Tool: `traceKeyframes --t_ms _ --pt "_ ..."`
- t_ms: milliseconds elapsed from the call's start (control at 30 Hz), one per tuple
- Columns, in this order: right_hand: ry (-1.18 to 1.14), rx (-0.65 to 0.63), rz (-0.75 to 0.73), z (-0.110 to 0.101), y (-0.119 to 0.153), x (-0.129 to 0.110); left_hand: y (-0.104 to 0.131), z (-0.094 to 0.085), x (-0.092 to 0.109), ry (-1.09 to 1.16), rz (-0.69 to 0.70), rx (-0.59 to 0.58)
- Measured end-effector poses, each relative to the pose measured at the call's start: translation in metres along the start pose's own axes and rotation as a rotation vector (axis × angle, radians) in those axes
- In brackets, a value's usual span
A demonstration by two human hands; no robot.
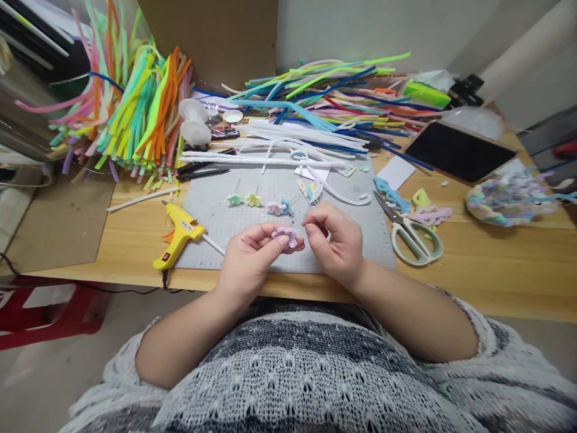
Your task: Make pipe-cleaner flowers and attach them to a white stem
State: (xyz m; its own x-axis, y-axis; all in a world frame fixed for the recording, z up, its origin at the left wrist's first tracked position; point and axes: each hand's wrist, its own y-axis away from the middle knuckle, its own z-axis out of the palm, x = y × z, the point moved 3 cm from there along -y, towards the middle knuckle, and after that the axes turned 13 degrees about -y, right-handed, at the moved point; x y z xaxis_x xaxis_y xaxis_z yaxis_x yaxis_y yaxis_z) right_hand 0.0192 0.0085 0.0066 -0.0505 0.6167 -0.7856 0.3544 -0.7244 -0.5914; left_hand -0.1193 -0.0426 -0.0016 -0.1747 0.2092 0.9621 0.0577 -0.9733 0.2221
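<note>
Near the front of the grey cutting mat (pixel 207 207), my left hand (pixel 252 252) pinches a small lilac flower (pixel 286 236) between thumb and fingers. Just right of the flower is my right hand (pixel 336 243), its thumb and index finger pressed close together; whatever they hold is too small to make out. Behind my hands lie a green flower (pixel 234 199), a yellow flower (pixel 253 199), a pale pink flower (pixel 274 208) and a blue flower (pixel 286 207), some with thin wire stems.
A yellow glue gun (pixel 178 234) lies left; scissors (pixel 415 237) and a dark-screened tablet (pixel 460 150) lie right. White pipe cleaners (pixel 270 159) cross the mat's back. Coloured bundles (pixel 135 114) stand back left, and a spool (pixel 195 132) is beside them.
</note>
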Motion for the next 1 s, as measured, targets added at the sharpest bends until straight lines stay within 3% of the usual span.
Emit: traceKeyframes --t_ms 333,433,533,633,800,1000 --pt "-0.003 -0.001 0.009 0.000 -0.001 0.001 0.001 -0.007 -0.001 -0.048 0.008 0.074" --pt "0.001 0.009 0.007 0.000 0.000 0.001 -0.009 -0.024 0.005 -0.196 0.130 0.209" --pt "-0.003 0.012 0.007 0.000 0.001 0.002 -0.025 -0.046 0.017 -0.513 0.322 0.342" --pt "-0.008 0.004 0.013 0.001 0.001 0.002 -0.041 -0.057 0.025 -0.955 0.391 0.314" --pt "0.012 0.001 0.014 0.001 0.000 0.004 -0.057 -0.051 0.019 -1.423 0.368 0.075" --pt "0.018 -0.003 0.019 0.001 -0.001 0.005 -0.068 -0.036 0.010 -1.522 0.332 0.067"
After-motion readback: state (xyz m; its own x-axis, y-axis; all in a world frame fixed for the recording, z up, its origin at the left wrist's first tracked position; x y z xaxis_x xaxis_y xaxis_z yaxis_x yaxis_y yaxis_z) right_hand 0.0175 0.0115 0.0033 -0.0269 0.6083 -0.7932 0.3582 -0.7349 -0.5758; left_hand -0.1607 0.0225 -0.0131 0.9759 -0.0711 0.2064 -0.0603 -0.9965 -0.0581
